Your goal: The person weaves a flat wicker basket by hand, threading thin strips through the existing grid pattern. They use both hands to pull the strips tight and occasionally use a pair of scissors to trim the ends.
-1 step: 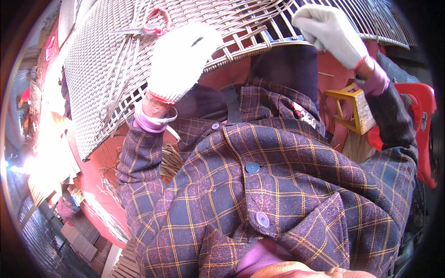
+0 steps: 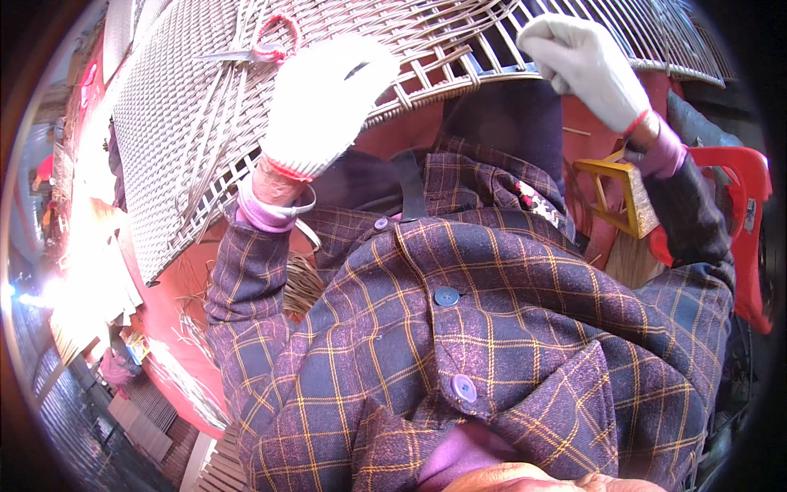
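Observation:
A large woven wicker piece of light grey-brown strands spans the top of the view, with open gaps in its lattice near the edge. My left hand, in a white glove with a red cuff, is over its near edge; glare washes it out and its fingers are hidden. Beside it lie scissors with red-wrapped handles. Farther right, above the open lattice, my right hand in a matching glove has its fingers curled closed. Whatever it may be pinching cannot be made out. Long loose strands lie across the weave.
A yellow frame-like object and a red plastic chair stand at the right. Below my left forearm is a bundle of dry strands on the reddish floor. Strong glare whitens the far left, where more loose strands lie.
My right hand has shifted slightly downward, its fingers still curled. My left hand has moved a little to the right. The scissors and woven piece look unmoved.

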The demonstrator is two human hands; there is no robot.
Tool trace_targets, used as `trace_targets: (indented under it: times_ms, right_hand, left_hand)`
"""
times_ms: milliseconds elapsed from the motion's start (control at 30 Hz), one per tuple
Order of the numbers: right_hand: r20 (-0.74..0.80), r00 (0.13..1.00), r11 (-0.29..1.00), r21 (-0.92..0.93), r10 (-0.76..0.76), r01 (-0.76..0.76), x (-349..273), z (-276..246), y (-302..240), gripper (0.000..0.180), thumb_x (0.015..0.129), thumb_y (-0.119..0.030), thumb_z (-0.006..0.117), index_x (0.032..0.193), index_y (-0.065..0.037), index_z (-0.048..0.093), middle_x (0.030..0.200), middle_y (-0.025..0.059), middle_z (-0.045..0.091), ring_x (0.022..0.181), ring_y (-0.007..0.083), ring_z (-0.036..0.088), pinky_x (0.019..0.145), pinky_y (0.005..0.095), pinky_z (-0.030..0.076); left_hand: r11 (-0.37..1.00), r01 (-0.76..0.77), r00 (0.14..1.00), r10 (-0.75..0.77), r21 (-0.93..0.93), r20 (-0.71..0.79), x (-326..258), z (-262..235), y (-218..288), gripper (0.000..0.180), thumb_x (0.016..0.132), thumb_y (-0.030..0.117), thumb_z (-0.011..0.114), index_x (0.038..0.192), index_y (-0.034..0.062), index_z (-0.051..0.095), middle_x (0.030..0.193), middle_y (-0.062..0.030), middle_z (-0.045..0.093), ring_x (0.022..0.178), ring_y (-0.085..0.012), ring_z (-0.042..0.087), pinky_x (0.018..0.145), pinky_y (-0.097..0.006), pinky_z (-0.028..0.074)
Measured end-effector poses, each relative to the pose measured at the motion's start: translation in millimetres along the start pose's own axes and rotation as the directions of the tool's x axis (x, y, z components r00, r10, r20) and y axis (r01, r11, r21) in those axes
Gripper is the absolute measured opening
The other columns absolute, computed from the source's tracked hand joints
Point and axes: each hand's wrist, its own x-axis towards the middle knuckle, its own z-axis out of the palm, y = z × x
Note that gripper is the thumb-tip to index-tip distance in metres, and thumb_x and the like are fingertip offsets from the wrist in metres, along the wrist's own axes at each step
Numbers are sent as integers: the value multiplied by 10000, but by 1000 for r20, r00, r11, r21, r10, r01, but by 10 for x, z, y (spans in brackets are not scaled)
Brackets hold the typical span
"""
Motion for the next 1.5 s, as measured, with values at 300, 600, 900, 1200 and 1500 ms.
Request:
trace_targets:
  times_ms: [300, 600, 900, 1200, 1500]
  right_hand:
    - [-145, 772, 710, -525, -619, 470, -274, 302, 325, 173, 880, -68, 778, 1047, -80, 735, 1012, 79, 698, 1010, 304, 671, 910, 390, 538]
    - [-48, 624, 438, -754, -780, 490, 113, 256, 284, 136, 1056, -198, 657, 1043, -64, 672, 927, 76, 683, 785, 255, 693, 770, 358, 580]
    - [190, 920, 901, -212, -342, 379, 225, -138, -312, 195, 989, -212, 685, 932, -26, 699, 838, 184, 687, 791, 359, 692, 739, 441, 530]
    - [266, 721, 439, -643, -639, 627, 433, -12, -110, 188, 936, -220, 667, 803, -94, 624, 735, 124, 611, 728, 349, 686, 658, 477, 540]
    - [173, 828, 731, -398, -534, 555, 387, -105, -80, 191, 913, -240, 758, 975, -60, 746, 869, 157, 699, 830, 377, 698, 735, 448, 539]
  left_hand:
    - [984, 101, 995, -97, -147, 35, 204, 199, 282, 191, 929, 190, 780, 1078, 72, 760, 1041, -113, 739, 931, -319, 714, 820, -422, 570]
    - [994, -105, 991, 103, -23, -90, 250, 323, 269, 184, 940, 178, 759, 1092, 75, 761, 1058, -100, 747, 954, -286, 723, 832, -396, 581]
    - [984, -169, 986, 169, -51, 0, 326, 322, 94, 203, 922, 198, 765, 1099, 103, 789, 1043, -61, 778, 973, -267, 738, 847, -406, 591]
    - [960, -263, 958, 247, 101, 145, 286, 307, 49, 264, 897, 214, 751, 1150, 146, 784, 1151, -64, 762, 1012, -272, 723, 848, -403, 578]
    - [817, -309, 931, 365, -487, 21, 397, 134, -389, 343, 970, 357, 619, 1104, 76, 763, 1017, -128, 760, 911, -329, 737, 796, -409, 588]
